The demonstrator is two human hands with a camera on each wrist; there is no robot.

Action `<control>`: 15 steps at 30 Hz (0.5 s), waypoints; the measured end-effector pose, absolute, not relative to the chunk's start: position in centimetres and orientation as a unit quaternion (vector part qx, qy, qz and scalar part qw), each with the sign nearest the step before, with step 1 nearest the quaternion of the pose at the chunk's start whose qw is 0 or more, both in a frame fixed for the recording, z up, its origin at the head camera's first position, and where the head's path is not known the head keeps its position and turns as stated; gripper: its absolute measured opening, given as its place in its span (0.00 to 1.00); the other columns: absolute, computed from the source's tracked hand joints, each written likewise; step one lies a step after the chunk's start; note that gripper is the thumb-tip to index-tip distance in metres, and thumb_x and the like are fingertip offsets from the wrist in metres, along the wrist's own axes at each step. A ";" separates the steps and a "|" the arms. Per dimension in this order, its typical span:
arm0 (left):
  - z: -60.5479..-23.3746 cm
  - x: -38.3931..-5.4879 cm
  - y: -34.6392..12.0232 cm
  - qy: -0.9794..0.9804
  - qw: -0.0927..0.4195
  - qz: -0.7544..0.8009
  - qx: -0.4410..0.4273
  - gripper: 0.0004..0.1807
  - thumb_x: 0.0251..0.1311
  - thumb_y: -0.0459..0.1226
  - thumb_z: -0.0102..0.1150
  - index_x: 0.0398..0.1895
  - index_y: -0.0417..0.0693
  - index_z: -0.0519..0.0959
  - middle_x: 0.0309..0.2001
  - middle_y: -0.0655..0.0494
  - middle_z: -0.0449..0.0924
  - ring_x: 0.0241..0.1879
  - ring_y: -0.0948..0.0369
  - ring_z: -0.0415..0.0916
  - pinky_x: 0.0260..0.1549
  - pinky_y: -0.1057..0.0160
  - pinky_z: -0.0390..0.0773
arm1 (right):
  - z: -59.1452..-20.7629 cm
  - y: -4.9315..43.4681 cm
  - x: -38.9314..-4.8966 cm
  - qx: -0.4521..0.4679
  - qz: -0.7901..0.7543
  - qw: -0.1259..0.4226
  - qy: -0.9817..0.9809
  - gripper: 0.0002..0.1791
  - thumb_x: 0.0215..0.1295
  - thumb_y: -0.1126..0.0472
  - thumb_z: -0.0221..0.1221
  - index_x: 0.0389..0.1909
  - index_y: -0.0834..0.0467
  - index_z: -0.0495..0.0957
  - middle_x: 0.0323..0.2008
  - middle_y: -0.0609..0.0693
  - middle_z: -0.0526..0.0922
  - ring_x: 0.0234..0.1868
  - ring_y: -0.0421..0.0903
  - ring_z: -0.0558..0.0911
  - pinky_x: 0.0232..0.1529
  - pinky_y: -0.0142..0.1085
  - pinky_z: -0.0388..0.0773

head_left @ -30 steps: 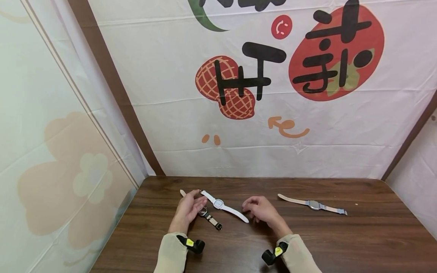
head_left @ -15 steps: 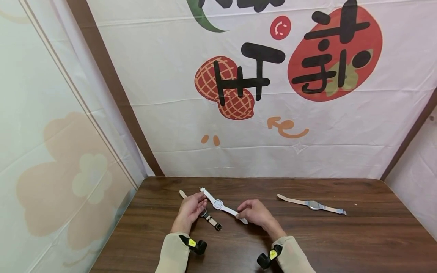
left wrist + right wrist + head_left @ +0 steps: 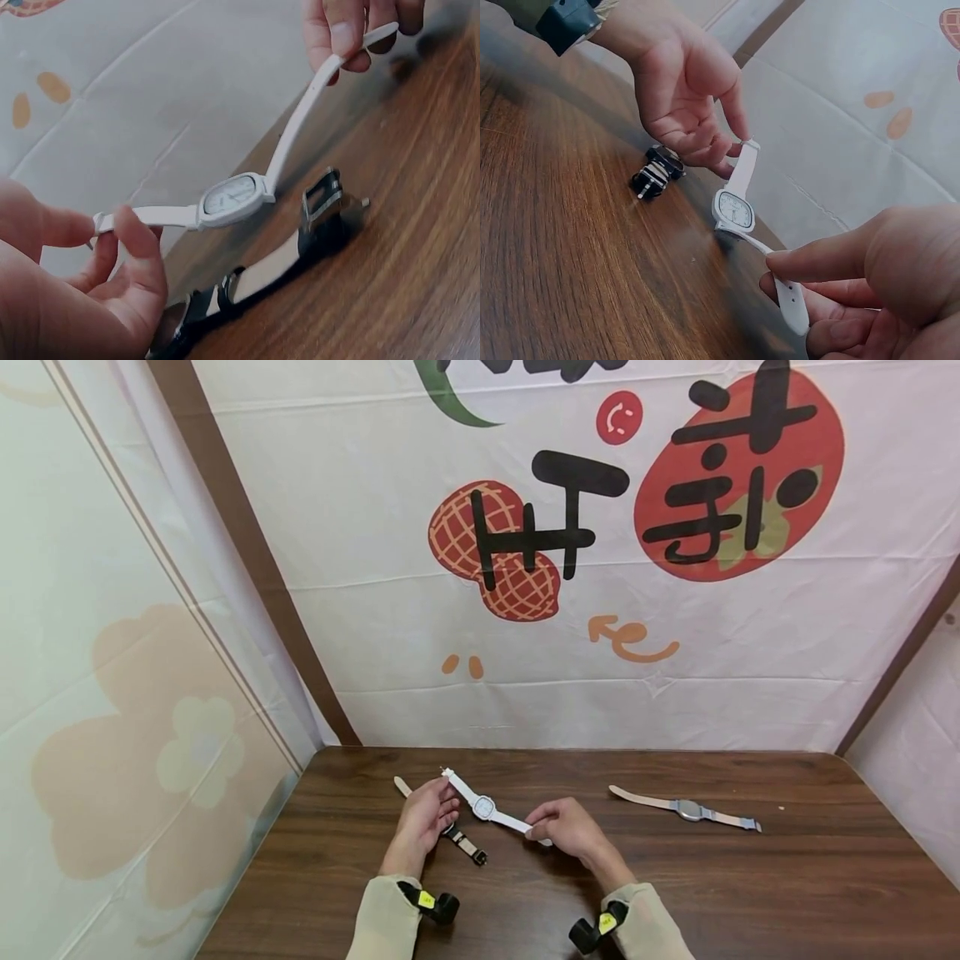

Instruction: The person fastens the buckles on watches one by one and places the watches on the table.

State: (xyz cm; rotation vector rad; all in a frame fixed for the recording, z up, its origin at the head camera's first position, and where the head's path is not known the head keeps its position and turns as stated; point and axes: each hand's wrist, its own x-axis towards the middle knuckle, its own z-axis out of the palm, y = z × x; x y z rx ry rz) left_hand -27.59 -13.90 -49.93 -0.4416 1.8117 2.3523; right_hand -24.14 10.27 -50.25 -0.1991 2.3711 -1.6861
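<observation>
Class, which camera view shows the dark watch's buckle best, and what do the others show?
The left wrist view: the buckle appears large there, its open frame distinct. The head view shows it small, seen from above; the right wrist view shows it small and foreshortened.

1. My left hand (image 3: 427,817) and right hand (image 3: 573,828) are bare.
2. I wear a plain cream cloth left sleeve (image 3: 384,917) and a matching right sleeve (image 3: 651,928).
3. Each sleeve carries a stubby black camera (image 3: 447,908), a black strap (image 3: 407,889) and a small yellow label (image 3: 426,899).
</observation>
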 end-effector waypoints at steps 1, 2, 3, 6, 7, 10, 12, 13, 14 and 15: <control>-49.8 -27.5 -13.8 0.600 0.071 0.784 -0.143 0.19 0.75 0.37 0.44 0.60 0.32 0.67 0.39 0.52 0.75 0.31 0.63 0.72 0.30 0.68 0.76 | -50.2 10.4 -24.1 -0.066 -0.577 0.112 0.806 0.10 0.50 0.71 0.68 0.35 0.68 0.84 0.25 0.50 0.85 0.27 0.41 0.76 0.32 0.34 0.72; -49.7 -27.5 -13.7 0.598 0.072 0.785 -0.144 0.18 0.75 0.37 0.44 0.59 0.33 0.68 0.38 0.53 0.76 0.32 0.62 0.72 0.31 0.67 0.77 | -50.1 10.5 -24.1 -0.062 -0.582 0.113 0.803 0.10 0.50 0.71 0.68 0.35 0.68 0.83 0.25 0.49 0.85 0.27 0.41 0.76 0.31 0.34 0.72; -49.6 -27.4 -13.6 0.596 0.072 0.788 -0.140 0.17 0.75 0.37 0.44 0.58 0.33 0.68 0.38 0.53 0.76 0.33 0.62 0.73 0.33 0.67 0.78 | -50.1 10.7 -24.1 -0.059 -0.585 0.113 0.801 0.10 0.50 0.71 0.68 0.35 0.68 0.84 0.25 0.49 0.85 0.27 0.42 0.76 0.31 0.34 0.72; -49.4 -27.3 -13.4 0.582 0.065 0.799 -0.133 0.15 0.75 0.35 0.44 0.57 0.33 0.68 0.37 0.54 0.77 0.35 0.61 0.74 0.35 0.65 0.80 | -50.0 11.1 -24.1 -0.047 -0.590 0.112 0.798 0.10 0.51 0.70 0.68 0.36 0.67 0.84 0.25 0.47 0.84 0.26 0.42 0.75 0.27 0.32 0.69; -49.4 -27.3 -13.4 0.578 0.063 0.803 -0.130 0.15 0.75 0.35 0.44 0.56 0.33 0.68 0.37 0.53 0.77 0.36 0.61 0.75 0.36 0.65 0.80 | -50.0 11.2 -24.1 -0.042 -0.592 0.111 0.797 0.10 0.51 0.69 0.68 0.36 0.67 0.84 0.25 0.46 0.84 0.25 0.42 0.74 0.25 0.32 0.68; -49.3 -27.2 -13.4 0.563 0.061 0.816 -0.114 0.16 0.76 0.35 0.42 0.57 0.32 0.67 0.40 0.49 0.80 0.39 0.58 0.79 0.40 0.62 0.82 | -50.0 11.6 -24.1 -0.034 -0.594 0.108 0.796 0.11 0.52 0.67 0.68 0.37 0.65 0.84 0.25 0.45 0.83 0.23 0.42 0.71 0.20 0.30 0.63; -49.3 -27.1 -13.4 0.553 0.064 0.824 -0.105 0.17 0.76 0.35 0.40 0.60 0.30 0.65 0.47 0.41 0.81 0.44 0.55 0.80 0.47 0.58 0.82 | -50.1 11.8 -24.2 -0.030 -0.598 0.109 0.793 0.10 0.53 0.66 0.68 0.37 0.64 0.84 0.24 0.44 0.83 0.22 0.42 0.70 0.19 0.29 0.61; -49.3 -27.0 -13.4 0.549 0.066 0.827 -0.102 0.18 0.77 0.35 0.40 0.61 0.30 0.64 0.50 0.36 0.79 0.47 0.52 0.80 0.50 0.56 0.81 | -50.1 11.9 -24.2 -0.029 -0.602 0.109 0.790 0.10 0.53 0.66 0.68 0.37 0.64 0.85 0.23 0.44 0.83 0.22 0.42 0.70 0.18 0.29 0.61; -49.3 -26.9 -13.4 0.544 0.068 0.831 -0.099 0.19 0.77 0.36 0.39 0.62 0.29 0.62 0.54 0.32 0.77 0.50 0.50 0.80 0.53 0.53 0.80 | -50.2 12.0 -24.2 -0.029 -0.605 0.109 0.788 0.10 0.53 0.66 0.68 0.37 0.64 0.85 0.23 0.44 0.82 0.22 0.42 0.70 0.18 0.29 0.61; -49.3 -26.9 -13.4 0.539 0.070 0.833 -0.098 0.20 0.77 0.36 0.38 0.63 0.28 0.62 0.56 0.30 0.75 0.52 0.49 0.79 0.55 0.52 0.78 | -50.3 12.1 -24.3 -0.029 -0.610 0.111 0.784 0.10 0.53 0.66 0.68 0.38 0.64 0.84 0.23 0.44 0.82 0.22 0.42 0.70 0.18 0.29 0.61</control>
